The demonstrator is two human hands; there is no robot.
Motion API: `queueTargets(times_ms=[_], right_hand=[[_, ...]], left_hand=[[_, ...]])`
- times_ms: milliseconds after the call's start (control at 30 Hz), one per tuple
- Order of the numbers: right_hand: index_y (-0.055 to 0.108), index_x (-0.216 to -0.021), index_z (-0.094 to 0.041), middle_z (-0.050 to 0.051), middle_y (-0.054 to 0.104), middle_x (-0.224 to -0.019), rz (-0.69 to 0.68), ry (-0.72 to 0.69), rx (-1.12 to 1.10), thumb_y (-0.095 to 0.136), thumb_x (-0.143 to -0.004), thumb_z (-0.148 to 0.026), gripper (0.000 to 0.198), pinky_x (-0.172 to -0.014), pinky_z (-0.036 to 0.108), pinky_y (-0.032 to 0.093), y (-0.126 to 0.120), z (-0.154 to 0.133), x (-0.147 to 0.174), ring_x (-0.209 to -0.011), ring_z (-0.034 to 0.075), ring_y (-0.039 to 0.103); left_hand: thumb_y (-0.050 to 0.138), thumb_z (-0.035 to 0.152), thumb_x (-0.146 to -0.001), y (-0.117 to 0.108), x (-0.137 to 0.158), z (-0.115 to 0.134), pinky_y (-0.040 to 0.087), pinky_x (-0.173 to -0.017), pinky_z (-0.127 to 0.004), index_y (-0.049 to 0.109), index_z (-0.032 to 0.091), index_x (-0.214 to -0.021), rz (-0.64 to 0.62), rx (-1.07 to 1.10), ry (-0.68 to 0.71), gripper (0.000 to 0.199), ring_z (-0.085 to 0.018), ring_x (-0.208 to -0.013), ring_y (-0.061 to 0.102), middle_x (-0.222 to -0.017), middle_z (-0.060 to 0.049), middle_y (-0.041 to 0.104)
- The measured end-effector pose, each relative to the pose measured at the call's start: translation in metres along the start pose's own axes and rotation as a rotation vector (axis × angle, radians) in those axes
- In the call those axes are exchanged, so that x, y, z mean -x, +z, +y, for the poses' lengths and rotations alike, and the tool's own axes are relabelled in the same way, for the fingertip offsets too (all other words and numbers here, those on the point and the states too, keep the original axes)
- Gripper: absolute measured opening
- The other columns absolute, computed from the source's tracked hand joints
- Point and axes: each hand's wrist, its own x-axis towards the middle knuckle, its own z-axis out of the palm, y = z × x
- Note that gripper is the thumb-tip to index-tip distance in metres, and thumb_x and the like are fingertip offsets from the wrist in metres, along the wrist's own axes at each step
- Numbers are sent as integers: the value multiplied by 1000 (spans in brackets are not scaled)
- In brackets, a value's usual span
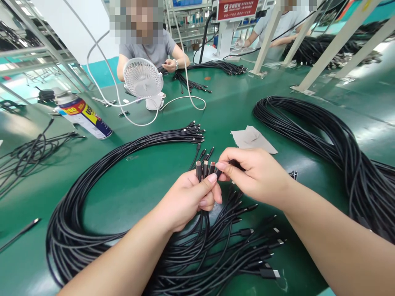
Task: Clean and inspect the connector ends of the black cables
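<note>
In the head view, my left hand (196, 191) is closed round several black USB cables. Three of their metal-tipped connectors (205, 167) stand up side by side above its thumb. My right hand (256, 172) touches the left at the fingertips and pinches a black cable end (219, 172), mostly covered by the fingers. Something dark shows inside its curled fingers. Below both hands lies a loose spread of black cables (197, 255), plugs pointing right. From it a thick bundle (89, 181) curves round to the left, ending in a cluster of plugs (194, 132).
A spray can (84, 115) and a white fan (143, 80) stand at the back left. Crumpled paper (253, 139) lies behind my right hand. A large cable coil (333, 135) fills the right side. Across the green table (228, 98), a person (151, 45) handles cables.
</note>
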Motion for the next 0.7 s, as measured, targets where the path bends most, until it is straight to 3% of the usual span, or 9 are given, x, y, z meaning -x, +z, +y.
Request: queueTargets(times_ms=[133,233,333,500,600,700], right_hand=[[57,-76,-18,-1,67,-65,78,-82,202,50,-89,-15,15,-53,22,39,0,4,1,-57,11,59],[60,-77,-18,0,66,-64,220,-56,337,52,-87,-16,14,-52,23,38,-2,8,-1,-54,12,58],[62,-78,-18,-2,65,-61,308,-11,326,56,-86,-17,10,-52,22,40,-4,13,-3,-50,11,56],[64,-73,-20,2,71,-80,322,-102,340,46,-76,-5,23,-65,26,47,-6,22,-4,-73,16,66],[58,-58,-20,-1,64,-62,289,-55,327,44,-68,-4,23,-56,24,42,-8,19,-4,-59,13,59],[50,-51,-20,-4,48,-46,307,102,334,50,-74,-14,23,-47,24,32,-10,15,-5,-44,10,44]], left_hand=[[67,33,-83,2,-1,2,18,-44,-21,63,11,-77,43,67,-16,23,-2,-41,26,-54,1,55],[71,32,-80,2,-1,3,18,-43,-20,66,10,-85,59,112,-21,23,-2,-40,28,-54,0,58],[73,34,-78,2,-1,3,19,-42,-19,67,8,-86,56,125,-23,27,-1,-39,28,-54,0,59],[72,33,-80,1,1,2,20,-42,-19,67,8,-84,25,156,-28,25,0,-39,29,-56,-1,60],[73,32,-80,1,2,2,20,-42,-18,67,8,-83,8,177,-25,24,0,-39,29,-55,0,60],[74,31,-79,1,1,2,21,-42,-17,66,9,-83,-5,182,-20,24,0,-39,29,-56,0,61]])
